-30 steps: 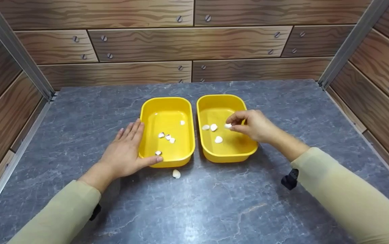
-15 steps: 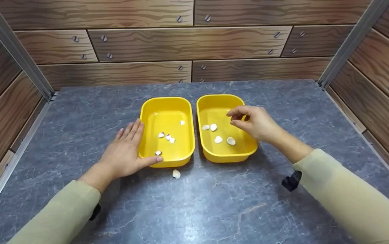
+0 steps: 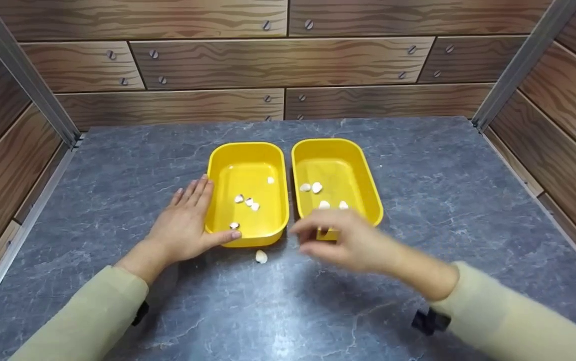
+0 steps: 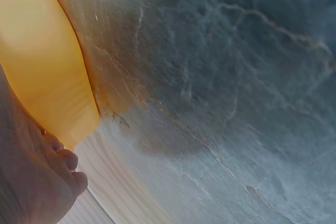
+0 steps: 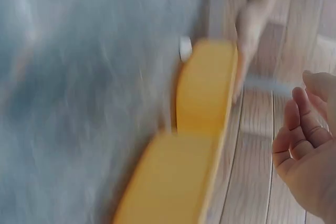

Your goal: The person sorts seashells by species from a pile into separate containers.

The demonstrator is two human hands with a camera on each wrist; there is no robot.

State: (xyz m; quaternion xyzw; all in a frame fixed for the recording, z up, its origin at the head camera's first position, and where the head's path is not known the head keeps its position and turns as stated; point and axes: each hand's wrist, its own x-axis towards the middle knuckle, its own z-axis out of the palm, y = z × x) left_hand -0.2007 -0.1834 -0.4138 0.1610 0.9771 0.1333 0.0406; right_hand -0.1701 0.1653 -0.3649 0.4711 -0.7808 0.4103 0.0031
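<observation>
My left hand (image 3: 182, 225) rests against the left side of the left yellow tray (image 3: 286, 200), fingers straight, thumb on its near rim. Several small white seashells (image 3: 239, 199) lie in that tray. On the table just before it sits a single seashell (image 3: 261, 256). My right hand (image 3: 348, 240) is in the air over the near edge of the right yellow tray (image 3: 375, 193). Its fingers are bent loosely, thumb apart from them, and I see nothing between them. That hand is blurred and covers part of the tray, where several pale seashells (image 3: 317, 187) show.
The trays stand side by side with a narrow gap on a grey marbled tabletop (image 3: 132, 160). Wood-patterned walls (image 3: 282, 62) with metal corner posts (image 3: 523, 65) enclose it at the back and sides.
My right hand let a seashell drop into the right tray, then moved toward me and to the left, out over the tray's near edge. My left hand has stayed in place.
</observation>
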